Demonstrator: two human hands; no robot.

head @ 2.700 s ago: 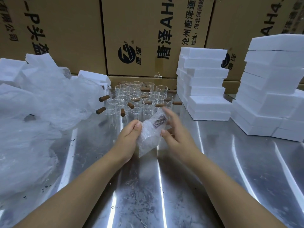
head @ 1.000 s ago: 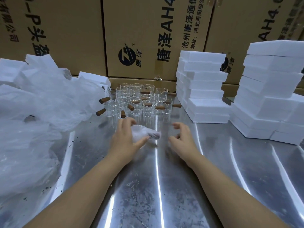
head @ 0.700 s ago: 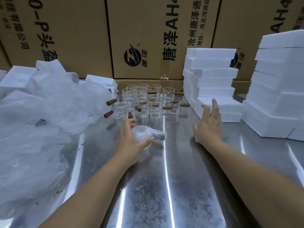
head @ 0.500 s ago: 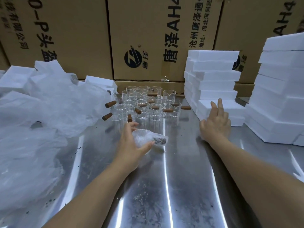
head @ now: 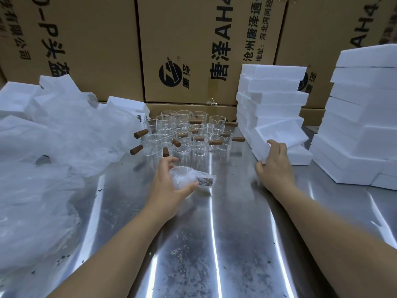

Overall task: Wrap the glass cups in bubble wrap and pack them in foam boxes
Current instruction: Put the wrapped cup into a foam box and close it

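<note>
My left hand [head: 166, 188] grips a glass cup wrapped in bubble wrap [head: 187, 179] just above the steel table [head: 214, 244]; its brown handle end pokes out to the right. Over at the nearer foam stack, my right hand [head: 275, 162] holds the edge of a white foam box [head: 277, 134], which is tilted up off the pile. Behind my left hand stands a cluster of several bare glass cups [head: 184, 134] with brown wooden handles.
A heap of clear plastic and bubble wrap [head: 49, 151] covers the table's left side, with foam boxes [head: 19, 95] behind it. A second, taller foam stack [head: 361, 117] stands at the far right. Large cardboard cartons [head: 193, 46] wall off the back.
My right hand left the wrapped cup, reached right to the foam stack and lifted one box's edge. My left hand kept hold of the wrapped cup, lowered near the table.
</note>
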